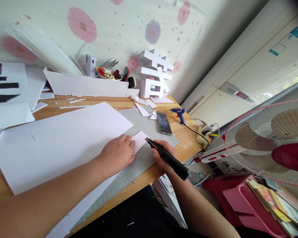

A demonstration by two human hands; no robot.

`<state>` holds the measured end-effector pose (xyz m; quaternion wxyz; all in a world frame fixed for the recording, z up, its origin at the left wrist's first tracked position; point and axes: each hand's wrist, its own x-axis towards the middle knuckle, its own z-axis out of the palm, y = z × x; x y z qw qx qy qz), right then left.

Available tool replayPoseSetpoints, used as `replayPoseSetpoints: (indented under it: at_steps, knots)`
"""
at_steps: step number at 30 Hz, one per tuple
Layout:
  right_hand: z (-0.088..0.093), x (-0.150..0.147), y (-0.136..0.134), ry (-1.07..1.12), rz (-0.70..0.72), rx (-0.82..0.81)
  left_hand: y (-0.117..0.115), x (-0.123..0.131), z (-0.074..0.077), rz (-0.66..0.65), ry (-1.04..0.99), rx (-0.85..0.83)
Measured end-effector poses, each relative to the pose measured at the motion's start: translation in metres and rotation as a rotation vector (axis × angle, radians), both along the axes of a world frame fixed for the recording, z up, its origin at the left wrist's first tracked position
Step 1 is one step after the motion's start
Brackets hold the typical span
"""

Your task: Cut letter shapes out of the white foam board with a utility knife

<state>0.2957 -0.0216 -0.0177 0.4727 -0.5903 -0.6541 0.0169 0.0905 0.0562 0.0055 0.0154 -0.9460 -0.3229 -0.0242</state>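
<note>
My left hand (120,150) lies with its fingers stretched out over a narrow strip of white foam board (140,140). A black utility knife (167,157) is in the grip of my right hand (165,153), its blade tip close to the strip's right end. Whether the blade touches the board I cannot tell. Under the strip is a grey cutting mat (146,163). A large white sheet of foam board (64,132) covers the left part of the mat and table.
On the wooden table (188,132) are a phone (164,123), a blue glue gun (178,114), board scraps (142,109) and a white built-up character (155,74). Behind stands a white tool box (86,86). A fan (268,142) and a power strip (202,135) are at right.
</note>
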Motion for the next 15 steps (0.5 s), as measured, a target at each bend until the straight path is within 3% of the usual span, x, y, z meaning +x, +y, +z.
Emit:
replayPoseSetpoints:
  at_steps: [7, 15]
  knots:
    - [-0.005, -0.01, 0.044, 0.061, 0.14, -0.04, 0.0, -0.001, 0.003, -0.007, 0.039, -0.005]
    - [-0.01, -0.01, 0.045, 0.042, 0.148, -0.048, -0.001, 0.001, 0.007, 0.003, 0.049, -0.056]
